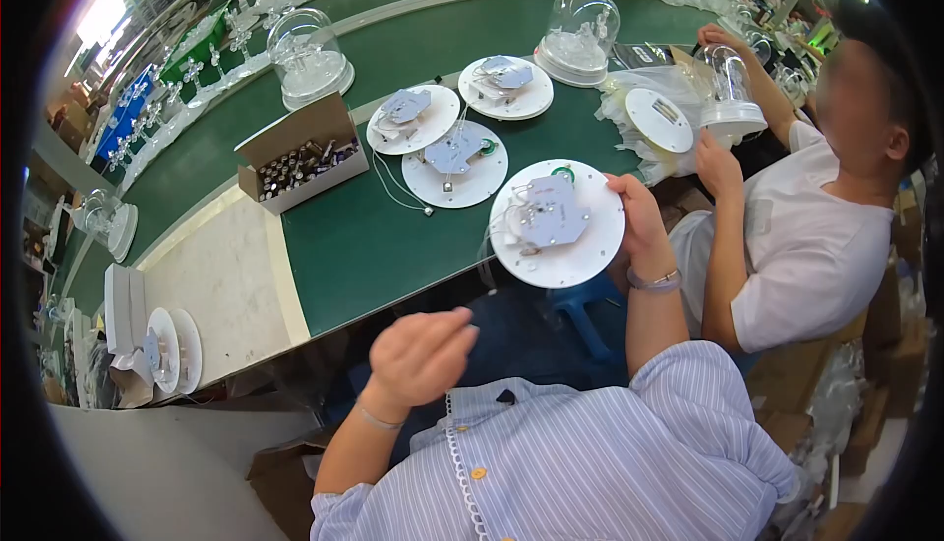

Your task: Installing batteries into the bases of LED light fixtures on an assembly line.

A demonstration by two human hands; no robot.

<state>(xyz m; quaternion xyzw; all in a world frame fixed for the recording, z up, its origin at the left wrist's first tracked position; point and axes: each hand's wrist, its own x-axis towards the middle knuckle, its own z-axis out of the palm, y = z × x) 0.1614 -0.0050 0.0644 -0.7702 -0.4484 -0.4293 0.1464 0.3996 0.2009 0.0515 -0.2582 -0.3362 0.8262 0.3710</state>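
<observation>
My right hand (644, 221) grips the right rim of a white round base (509, 258), held up over the table's front edge. A pale circuit board (553, 211), thin wires and a small green round part show on its upturned face. In front of my chest is my left hand (423, 356), apart from the base, its fingers pressed together and curled; whatever they may hold is hidden. Beyond the held base, more white bases with boards lie on the green table: a left one (398, 138), a far one (531, 98) and a near one (472, 190) with a trailing wire.
An open cardboard box (320, 187) of small batteries stands left of the bases. Clear domes (310, 54) stand farther back. At right a co-worker in a white shirt (816, 231) handles a domed piece (730, 98) beside plastic bags. White discs (187, 349) stand at far left.
</observation>
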